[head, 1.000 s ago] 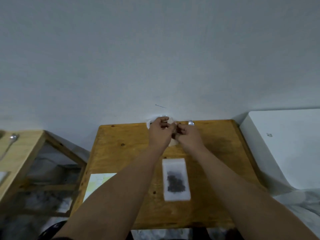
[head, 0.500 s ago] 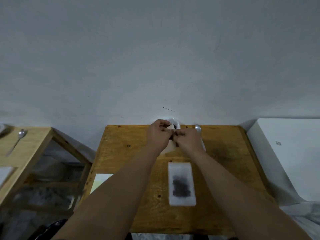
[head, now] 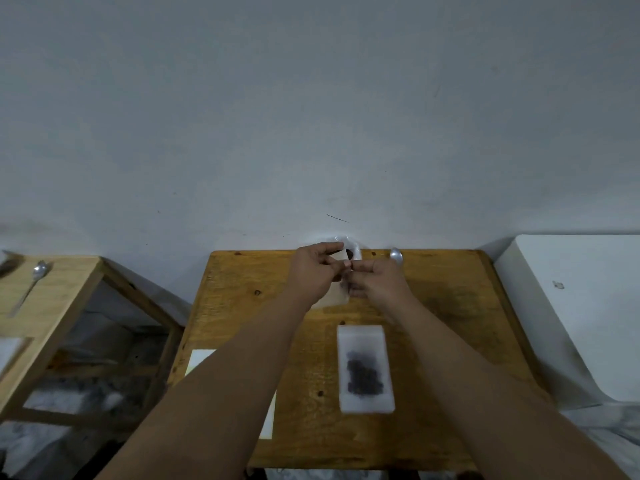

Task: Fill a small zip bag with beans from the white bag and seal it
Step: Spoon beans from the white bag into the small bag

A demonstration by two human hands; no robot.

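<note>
My left hand [head: 313,273] and my right hand [head: 375,280] meet near the far edge of the wooden table [head: 450,306]. Between them they pinch the top of a small clear zip bag [head: 334,297], which hangs down to the tabletop. Just behind the hands, against the wall, sits the white bag [head: 353,245] with dark beans showing at its mouth. A second small zip bag [head: 365,367] holding dark beans lies flat on the table, nearer to me.
A metal spoon [head: 396,255] lies at the table's far edge, right of my hands. A pale sheet [head: 201,358] lies under my left forearm. A white box [head: 571,306] stands to the right. A wooden side table [head: 59,289] with another spoon [head: 33,284] stands at left.
My head has tipped, so the table sits lower and more to the right in view. Both hands stay together at the small bag's top, with fingers shifting slightly.
</note>
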